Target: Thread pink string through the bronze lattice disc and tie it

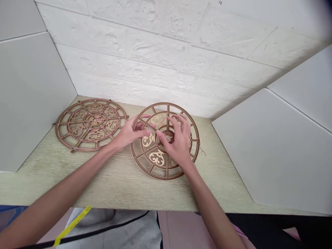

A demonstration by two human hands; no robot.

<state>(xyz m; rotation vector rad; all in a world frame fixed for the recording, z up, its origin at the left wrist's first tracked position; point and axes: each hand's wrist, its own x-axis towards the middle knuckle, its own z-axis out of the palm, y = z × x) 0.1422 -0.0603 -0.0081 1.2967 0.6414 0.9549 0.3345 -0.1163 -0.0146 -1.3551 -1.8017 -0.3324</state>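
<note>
Two round bronze-coloured lattice discs with ornate scrollwork lie flat on the board. The left disc (90, 125) has thin pinkish thread strung across its spokes. My hands are both over the right disc (164, 176), which has a raised central hub (166, 139). My left hand (129, 133) rests across its spokes on the left side, with the fingertips near the hub. My right hand (177, 141) hangs over the hub, with its fingertips close together at the hub's edge. A short loose thread (202, 150) sticks out past the disc's right rim.
A pale wood-grain board (116, 180) carries both discs, with a white textured brick-pattern wall (155, 52) behind it. Grey panels (31, 100) (275, 145) stand at both sides. Below the board's front edge are a yellow strap (72, 224) and grey cloth (129, 228).
</note>
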